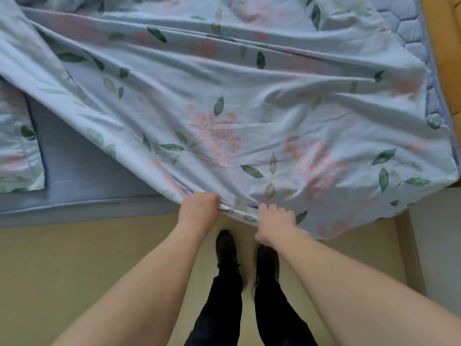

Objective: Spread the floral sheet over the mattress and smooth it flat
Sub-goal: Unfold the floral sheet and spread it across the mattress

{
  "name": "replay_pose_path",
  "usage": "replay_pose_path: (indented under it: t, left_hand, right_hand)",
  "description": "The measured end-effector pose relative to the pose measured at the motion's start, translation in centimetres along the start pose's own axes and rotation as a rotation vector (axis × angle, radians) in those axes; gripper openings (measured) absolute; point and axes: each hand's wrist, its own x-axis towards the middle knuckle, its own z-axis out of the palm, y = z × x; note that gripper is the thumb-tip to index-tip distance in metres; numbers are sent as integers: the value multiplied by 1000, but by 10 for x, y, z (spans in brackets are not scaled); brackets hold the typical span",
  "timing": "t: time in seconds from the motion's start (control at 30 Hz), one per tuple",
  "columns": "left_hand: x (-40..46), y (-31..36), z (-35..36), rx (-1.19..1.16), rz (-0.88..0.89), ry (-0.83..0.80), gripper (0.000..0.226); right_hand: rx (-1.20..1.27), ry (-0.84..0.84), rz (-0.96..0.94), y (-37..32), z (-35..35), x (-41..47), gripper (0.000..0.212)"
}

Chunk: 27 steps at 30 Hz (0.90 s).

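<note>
Both hands grip the near edge of the sheet (224, 116), close together at the near side of the mattress (82, 181). The left hand (199, 208) is closed in a fist around a bunched bit of the hem; the right hand (275, 221), just to its right, has its fingers curled over the same edge. The sheet, pale blue with pink flowers and green leaves, lies rumpled across the right and far parts of the mattress, with long folds running left to right, and its near right corner hangs over the edge. The near left of the mattress is bare. A matching pillow (17, 146) lies at the left.
</note>
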Motion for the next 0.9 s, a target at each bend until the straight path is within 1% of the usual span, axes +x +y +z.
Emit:
replay_pose_path:
  t: [0.07, 0.1, 0.17, 0.2, 0.23, 0.27, 0.3, 0.33, 0.37, 0.43, 0.5, 0.53, 0.57, 0.63, 0.67, 0.7, 0.73, 0.8, 0.9]
  left_hand:
    - [2, -7, -6, 4, 54, -38, 18]
    - [2, -14, -7, -15, 84, -66, 17]
    - [-1, -31, -4, 10, 195, -75, 7]
    - [0, -39, -5, 50, 274, -44, 10]
    - [0, -52, -2, 98, 333, -47, 21]
    - [0, -71, 3, 173, 362, -4, 24]
    - [2, -90, 3, 230, 326, -45, 18]
    - [4, -109, 0, 254, 291, -36, 8]
    - [4, -136, -4, 322, 223, -68, 11]
    - [5, -187, -15, 392, 164, -41, 19]
    - [0, -223, -31, 379, 125, -32, 21]
    - [-8, -235, -43, 323, 122, -67, 21]
    - [-18, -239, -52, 251, 134, -94, 20]
    - [-44, -242, -75, 164, 155, -86, 21]
    - [-58, -242, -90, 138, 157, -61, 22]
    - [-73, -241, -103, 111, 156, -18, 22]
    - [-86, -242, -117, 86, 151, 19, 21]
    - [-113, -248, -145, 63, 133, 65, 17]
    - [-144, -261, -176, 226, 181, -4, 17]
  right_hand:
    - [39, 153, -67, -22, -16, -2, 53]
    - [36, 199, -86, -35, -21, -2, 50]
    - [8, 175, -102, -62, -23, 1, 43]
    - [-9, 138, -98, -69, -20, 4, 40]
    - [-21, 93, -77, -78, -15, 8, 38]
    - [-27, 53, -45, -86, -8, 10, 36]
    - [-34, 28, -2, -87, -3, 12, 34]
    - [-45, 6, 42, -83, 0, 12, 34]
    - [-64, -27, 88, -85, 3, 11, 33]
    - [-119, -63, 181, -86, -1, 6, 34]
    - [-175, -82, 259, -98, -17, 0, 37]
    - [-172, -90, 275, -112, -29, -7, 40]
    - [-140, -73, 255, -127, -40, -13, 46]
    - [-16, -5, 97, -165, -61, -32, 58]
    - [40, 52, -4, -188, -74, -46, 58]
    - [60, 119, -87, -208, -85, -61, 52]
    - [51, 171, -129, -225, -95, -75, 44]
    - [58, 200, -105, -250, -113, -104, 34]
    - [175, 120, -25, -259, -126, -148, 36]
